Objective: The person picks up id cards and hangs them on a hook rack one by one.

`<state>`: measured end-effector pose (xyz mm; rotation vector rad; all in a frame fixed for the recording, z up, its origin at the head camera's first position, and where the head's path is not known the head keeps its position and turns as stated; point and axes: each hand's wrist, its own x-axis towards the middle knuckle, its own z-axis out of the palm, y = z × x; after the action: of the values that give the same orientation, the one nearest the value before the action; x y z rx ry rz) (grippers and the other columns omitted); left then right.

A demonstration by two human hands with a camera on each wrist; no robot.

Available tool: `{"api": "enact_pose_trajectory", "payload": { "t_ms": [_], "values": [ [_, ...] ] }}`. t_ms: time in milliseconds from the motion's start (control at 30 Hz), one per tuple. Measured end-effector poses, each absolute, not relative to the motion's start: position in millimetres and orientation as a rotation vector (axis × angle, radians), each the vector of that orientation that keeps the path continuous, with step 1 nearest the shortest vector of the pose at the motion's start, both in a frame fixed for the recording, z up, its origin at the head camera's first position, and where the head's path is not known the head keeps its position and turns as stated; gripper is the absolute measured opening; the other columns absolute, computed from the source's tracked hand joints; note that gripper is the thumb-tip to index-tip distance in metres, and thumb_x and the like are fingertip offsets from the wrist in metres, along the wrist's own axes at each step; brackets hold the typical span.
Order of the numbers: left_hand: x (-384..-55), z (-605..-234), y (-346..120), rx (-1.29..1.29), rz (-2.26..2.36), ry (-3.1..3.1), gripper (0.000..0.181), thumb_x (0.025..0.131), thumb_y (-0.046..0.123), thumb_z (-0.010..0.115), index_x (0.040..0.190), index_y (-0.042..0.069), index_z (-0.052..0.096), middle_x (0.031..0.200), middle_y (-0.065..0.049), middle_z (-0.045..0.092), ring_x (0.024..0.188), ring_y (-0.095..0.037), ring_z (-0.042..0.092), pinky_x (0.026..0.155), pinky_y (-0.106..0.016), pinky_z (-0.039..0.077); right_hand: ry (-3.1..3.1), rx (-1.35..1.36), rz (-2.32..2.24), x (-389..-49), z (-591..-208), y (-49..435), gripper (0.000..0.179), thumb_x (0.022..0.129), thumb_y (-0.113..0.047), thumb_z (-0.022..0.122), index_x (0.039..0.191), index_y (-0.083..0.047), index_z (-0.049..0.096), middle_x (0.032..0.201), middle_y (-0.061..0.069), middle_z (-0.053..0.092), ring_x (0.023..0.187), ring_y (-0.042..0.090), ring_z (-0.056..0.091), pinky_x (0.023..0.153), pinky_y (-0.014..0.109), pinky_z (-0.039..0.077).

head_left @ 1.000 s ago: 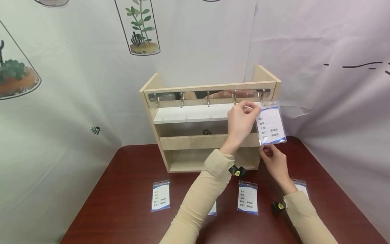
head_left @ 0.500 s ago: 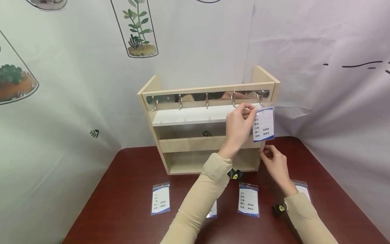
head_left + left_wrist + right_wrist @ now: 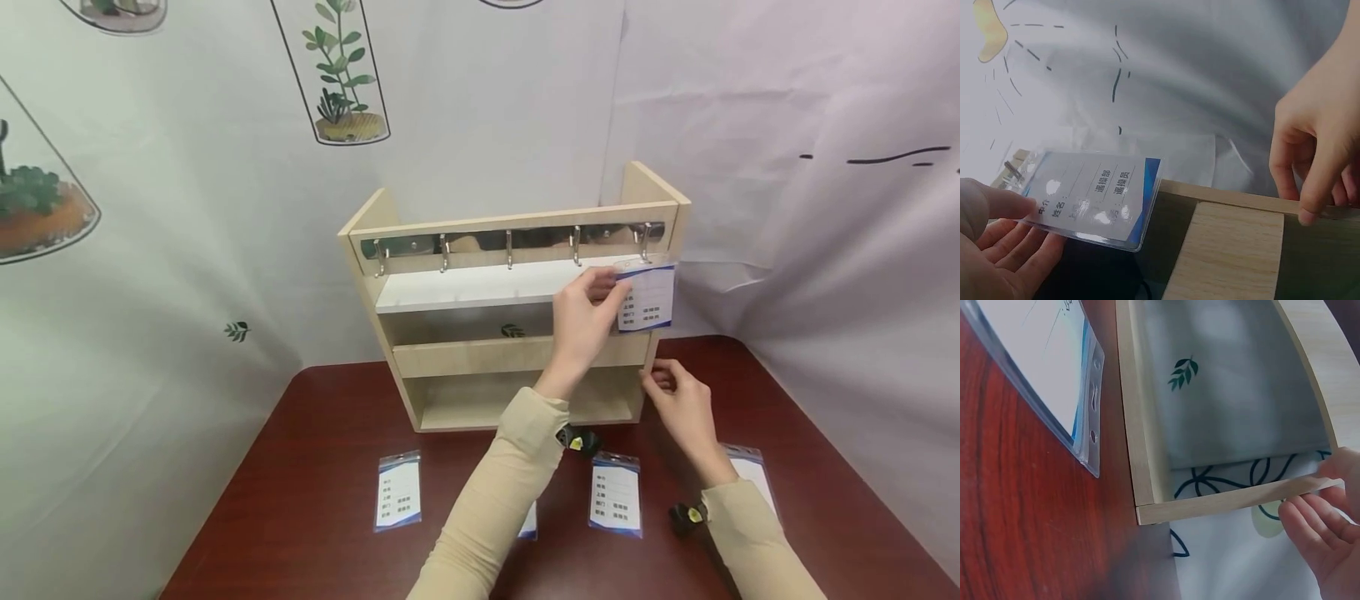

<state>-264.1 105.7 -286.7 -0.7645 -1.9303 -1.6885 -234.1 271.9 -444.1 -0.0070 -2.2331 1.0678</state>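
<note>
My left hand [image 3: 583,321] pinches a clear badge holder [image 3: 647,300] by its left edge, thumb on the front and fingers behind. Its card is white with blue corners and printed lines. The badge's top edge lies right at the rightmost metal hook [image 3: 645,242]; in the left wrist view the hook tip [image 3: 1012,170] shows beside the slotted end. Lower down, my right hand [image 3: 678,408] grips the right side panel of a small wooden rack [image 3: 480,358]. The right wrist view shows thumb and fingers on either side of that panel's edge [image 3: 1241,495].
Several metal hooks line the rack's mirrored strip [image 3: 480,242]. On the dark red table [image 3: 300,483] lie a left badge [image 3: 398,492], a badge [image 3: 615,494] before the rack, one partly behind the left sleeve [image 3: 529,523], and one by the right sleeve [image 3: 750,471]. A white printed curtain hangs behind.
My left hand has moved the badge down and slightly left, bringing its top edge to the rightmost hook's level. The right hand keeps its grip on the side panel.
</note>
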Motion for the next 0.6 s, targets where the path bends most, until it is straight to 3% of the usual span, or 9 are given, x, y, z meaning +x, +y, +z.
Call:
{"api": "enact_pose_trajectory", "payload": {
  "t_ms": [200,467,600],
  "values": [
    [-265,-294,102,-0.772,-1.757,-1.941,0.020,0.093,0.005,0.072,0.111,-0.002,0.071,0.103,-0.015,0.074,0.090,-0.007,0.069,0.080,-0.017,0.053,-2.240,0.014,1.065,-235,-444,272,0.023,0.096,-0.016,0.071,0.110,0.002,0.069,0.091,0.016,0.073,0.077,0.011,0.064,0.065,0.004,0.044],
    [-266,-301,101,-0.799,-1.830,-1.926,0.021,0.092,0.001,0.071,0.113,-0.002,0.070,0.105,-0.015,0.074,0.091,-0.005,0.068,0.081,-0.018,0.054,-2.255,-0.002,1.085,-233,-441,275,0.026,0.096,-0.021,0.070,0.111,0.001,0.069,0.094,0.017,0.074,0.076,-0.010,0.055,0.066,0.003,0.043],
    [-267,-301,101,-0.799,-1.830,-1.914,0.020,0.092,0.000,0.072,0.112,-0.003,0.070,0.105,-0.016,0.074,0.091,-0.005,0.069,0.081,-0.019,0.054,-2.257,0.002,1.095,-233,-441,274,0.028,0.097,-0.022,0.070,0.112,0.001,0.069,0.095,0.018,0.074,0.077,-0.013,0.054,0.066,0.003,0.043]
  ]
}}
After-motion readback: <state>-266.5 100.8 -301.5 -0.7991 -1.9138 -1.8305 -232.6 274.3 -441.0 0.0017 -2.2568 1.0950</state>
